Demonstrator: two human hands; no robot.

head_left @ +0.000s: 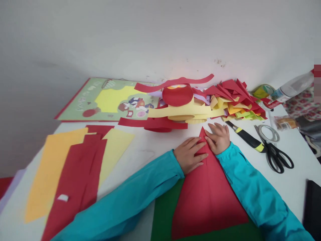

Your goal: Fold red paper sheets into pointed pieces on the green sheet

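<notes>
A large sheet of red paper [208, 197] lies in front of me, folded to a narrow point at its far end, with a crease down its middle. My left hand [192, 154] rests on it with fingers spread flat just below the tip. At the right edge of the tip, my right hand [218, 138] has its thumb and bent fingers pressed together on the folded paper. Beneath the red sheet is a green sheet [165, 214], partly covered by it and by my sleeves.
Scissors [274, 155], a utility knife [247, 138] and a tape roll [276, 135] lie to the right. Folded paper pieces [238, 100], curled red strips [152, 124] and a green printed board [100, 115] line the wall. Orange [42, 180] and dark red sheets [72, 180] lie left.
</notes>
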